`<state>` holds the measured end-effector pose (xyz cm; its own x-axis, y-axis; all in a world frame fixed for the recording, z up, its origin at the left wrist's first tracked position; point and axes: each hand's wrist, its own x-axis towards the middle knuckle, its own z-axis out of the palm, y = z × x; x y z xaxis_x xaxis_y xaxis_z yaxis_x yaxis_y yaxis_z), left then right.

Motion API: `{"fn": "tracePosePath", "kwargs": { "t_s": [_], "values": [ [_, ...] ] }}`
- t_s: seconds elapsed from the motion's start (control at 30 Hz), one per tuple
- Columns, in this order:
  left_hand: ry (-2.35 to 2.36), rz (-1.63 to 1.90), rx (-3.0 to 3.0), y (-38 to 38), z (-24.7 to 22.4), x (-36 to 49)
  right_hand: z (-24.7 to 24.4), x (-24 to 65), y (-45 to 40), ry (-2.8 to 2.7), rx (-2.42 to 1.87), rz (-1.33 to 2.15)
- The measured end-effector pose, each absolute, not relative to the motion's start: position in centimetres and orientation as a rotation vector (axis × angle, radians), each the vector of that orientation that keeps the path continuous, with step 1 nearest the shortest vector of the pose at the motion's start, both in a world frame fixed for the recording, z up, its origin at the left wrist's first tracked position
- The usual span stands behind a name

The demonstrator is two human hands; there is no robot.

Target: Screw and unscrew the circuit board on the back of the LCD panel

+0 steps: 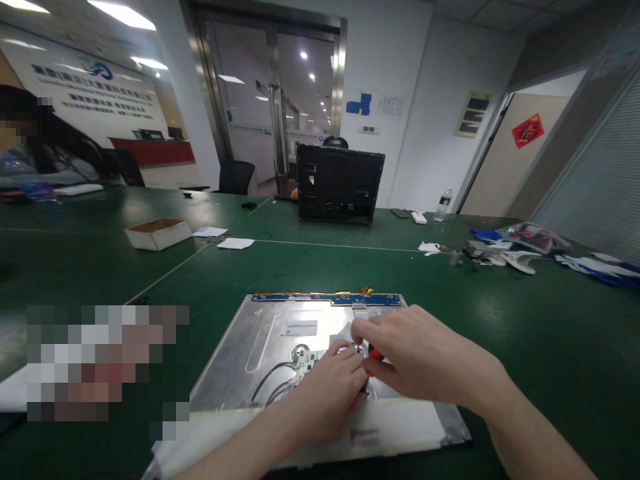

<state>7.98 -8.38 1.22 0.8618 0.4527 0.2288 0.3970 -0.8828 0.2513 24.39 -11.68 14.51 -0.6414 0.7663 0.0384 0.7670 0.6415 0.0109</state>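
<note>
A flat metal panel (225, 353) lies on the green table, a blue circuit strip (320, 299) along its far edge. At its middle sits a small pale circuit board (306, 362) with black cables (267, 383) curving off to the left. My left hand (335, 383) rests on the board's right part, its fingers bent together; what they hold, if anything, is hidden. Just right of it, my right hand (395, 347) is closed on an orange-handled tool (376, 353), which is mostly covered by the fingers. Whitish sheeting (400, 423) covers the panel's near part.
A black monitor back (340, 183) stands across the table. An open box (159, 235) and papers (236, 244) lie at the left. Metal parts (500, 255), a bagged item (537, 237) and a bottle (443, 205) are at the right. A person (55, 147) sits at far left.
</note>
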Motion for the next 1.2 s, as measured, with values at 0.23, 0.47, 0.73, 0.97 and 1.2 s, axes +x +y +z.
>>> {"fn": "tracePosePath", "kwargs": {
  "t_s": [0.23,0.47,0.73,0.97,1.2],
  "values": [
    [0.647,0.400,2.855,-8.35,1.33,7.98,14.69,24.55,-11.93,-2.856,-1.263,0.049],
    [0.650,0.444,2.835,-8.38,1.50,8.06,14.62,23.95,-11.84,-2.795,-1.467,-0.097],
    [0.657,0.434,2.838,-8.32,1.31,8.03,14.60,24.42,-11.67,-2.802,-1.350,-0.094],
    [0.644,0.436,2.841,-8.25,1.43,8.00,14.67,24.37,-11.83,-2.829,-1.351,-0.023],
    [0.666,0.442,2.852,-8.38,1.28,8.01,14.29,24.39,-11.27,-2.763,-1.464,-0.173]
  ]
}}
